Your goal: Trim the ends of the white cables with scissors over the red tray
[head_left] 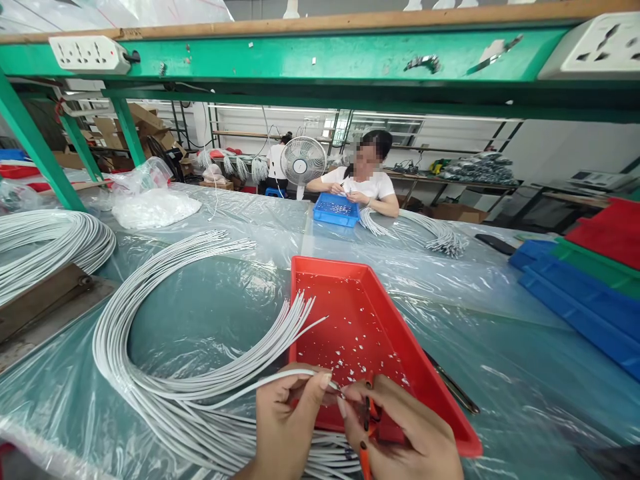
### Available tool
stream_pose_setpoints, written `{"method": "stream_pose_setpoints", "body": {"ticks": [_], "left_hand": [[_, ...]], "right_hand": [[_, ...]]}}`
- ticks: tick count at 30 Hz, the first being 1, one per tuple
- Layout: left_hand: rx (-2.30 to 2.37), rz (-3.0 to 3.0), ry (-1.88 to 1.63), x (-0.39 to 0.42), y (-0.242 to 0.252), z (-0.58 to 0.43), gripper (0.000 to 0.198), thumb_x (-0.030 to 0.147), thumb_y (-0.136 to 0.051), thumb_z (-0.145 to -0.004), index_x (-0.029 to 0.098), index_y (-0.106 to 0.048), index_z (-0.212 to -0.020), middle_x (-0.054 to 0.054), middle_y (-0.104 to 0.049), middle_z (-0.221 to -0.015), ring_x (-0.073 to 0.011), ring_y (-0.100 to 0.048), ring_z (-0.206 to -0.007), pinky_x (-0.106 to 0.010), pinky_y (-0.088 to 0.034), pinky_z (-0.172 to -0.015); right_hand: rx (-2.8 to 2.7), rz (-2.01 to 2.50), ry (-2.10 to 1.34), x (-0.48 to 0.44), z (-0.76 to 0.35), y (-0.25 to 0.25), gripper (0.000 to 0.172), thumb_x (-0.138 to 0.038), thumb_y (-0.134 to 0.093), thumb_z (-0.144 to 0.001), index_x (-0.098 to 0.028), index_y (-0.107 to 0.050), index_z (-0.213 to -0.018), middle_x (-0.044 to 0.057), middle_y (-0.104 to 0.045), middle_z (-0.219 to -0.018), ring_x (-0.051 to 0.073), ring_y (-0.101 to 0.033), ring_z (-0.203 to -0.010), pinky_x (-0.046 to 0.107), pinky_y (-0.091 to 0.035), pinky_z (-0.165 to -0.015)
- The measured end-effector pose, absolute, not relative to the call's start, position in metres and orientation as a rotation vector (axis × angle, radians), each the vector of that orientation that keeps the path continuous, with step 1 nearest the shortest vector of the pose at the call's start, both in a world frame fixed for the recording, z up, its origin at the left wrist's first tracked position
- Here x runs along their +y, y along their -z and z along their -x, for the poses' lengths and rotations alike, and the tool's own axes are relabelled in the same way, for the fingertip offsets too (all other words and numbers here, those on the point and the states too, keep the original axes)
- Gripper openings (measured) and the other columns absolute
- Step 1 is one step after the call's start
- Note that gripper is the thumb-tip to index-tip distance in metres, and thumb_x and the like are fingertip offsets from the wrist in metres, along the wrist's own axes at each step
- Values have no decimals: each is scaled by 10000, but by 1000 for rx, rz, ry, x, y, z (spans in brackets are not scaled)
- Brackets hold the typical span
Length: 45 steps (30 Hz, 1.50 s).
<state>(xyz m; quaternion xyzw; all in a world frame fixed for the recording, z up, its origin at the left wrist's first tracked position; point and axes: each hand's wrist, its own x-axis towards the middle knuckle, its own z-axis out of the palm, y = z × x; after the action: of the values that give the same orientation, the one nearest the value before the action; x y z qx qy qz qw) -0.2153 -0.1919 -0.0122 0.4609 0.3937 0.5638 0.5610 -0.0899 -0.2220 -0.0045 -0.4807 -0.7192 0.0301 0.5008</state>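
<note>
My left hand [290,417] pinches a white cable [270,380] close to its end, between thumb and forefinger. Orange-handled pliers [367,453] sit in my closed right hand [407,427]; their jaws are mostly hidden by the fingers. The thumb and forefinger of that hand meet at the cable's tip, over the near part of a red tray [330,267]. Small white scraps [350,363] are scattered across the tray floor. To the left lies a large looped bundle of white cables [113,340], some ends resting over the tray's left rim.
Another coil of cable [85,237] and a metal block [45,307] lie left. A dark tweezer-like tool [453,383] is beside the tray. Stacked bins [585,300] stand right. Across the table a person [367,183] works over a blue tray [330,217]. A green shelf beam [320,60] crosses above.
</note>
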Motion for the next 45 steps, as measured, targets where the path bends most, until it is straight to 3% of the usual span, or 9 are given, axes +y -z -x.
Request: {"method": "stream_pose_setpoints", "body": {"ticks": [16, 26, 31, 38, 42, 45], "left_hand": [[976, -1471, -1426, -191, 14, 220, 140, 141, -600, -740, 164, -730, -690, -25, -697, -625, -138, -623, -580, -193, -488, -575], [961, -1134, -1318, -189, 5, 212, 181, 182, -632, -700, 128, -657, -530, -6, -650, -517, -116, -595, -498, -156, -464, -484], [982, -1052, -1255, -184, 3, 211, 244, 253, -656, -688, 122, -610, -487, 4, -613, -448, -99, -547, -429, -159, -442, -442], [911, -1014, -1233, -184, 1, 213, 243, 312, -616, -742, 109, -664, -617, -37, -670, -521, -123, -603, -493, -189, -489, -530], [860, -980, -1197, -185, 1, 214, 247, 325, -610, -749, 100, -681, -675, -53, -690, -566, -136, -624, -510, -213, -509, -554], [861, -979, -1210, -185, 2, 214, 229, 320, -624, -740, 105, -681, -682, -52, -697, -589, -136, -630, -533, -207, -509, -556]], "right_hand": [[-1809, 1261, 127, -218, 95, 11, 143, -35, -475, -690, -150, -548, -731, 9, -500, -582, 118, -479, -515, 197, -423, -486], [-1845, 1207, 180, -218, 94, 11, 137, -59, -493, -700, -153, -563, -771, 31, -547, -617, 135, -523, -549, 211, -439, -501], [-1946, 1131, 141, -223, 96, 13, 218, -25, -464, -659, -169, -557, -793, 23, -560, -603, 136, -527, -511, 213, -435, -463], [-1785, 1211, 92, -220, 80, 2, 208, -22, -478, -670, -194, -535, -772, -16, -543, -600, 105, -521, -495, 194, -437, -494], [-1717, 1368, 103, -214, 64, 0, 192, -79, -497, -706, -187, -586, -837, 10, -596, -698, 134, -580, -617, 209, -459, -583], [-1693, 1400, 0, -214, 63, 2, 92, -111, -524, -727, -179, -584, -743, -11, -537, -609, 114, -517, -520, 196, -428, -498]]}}
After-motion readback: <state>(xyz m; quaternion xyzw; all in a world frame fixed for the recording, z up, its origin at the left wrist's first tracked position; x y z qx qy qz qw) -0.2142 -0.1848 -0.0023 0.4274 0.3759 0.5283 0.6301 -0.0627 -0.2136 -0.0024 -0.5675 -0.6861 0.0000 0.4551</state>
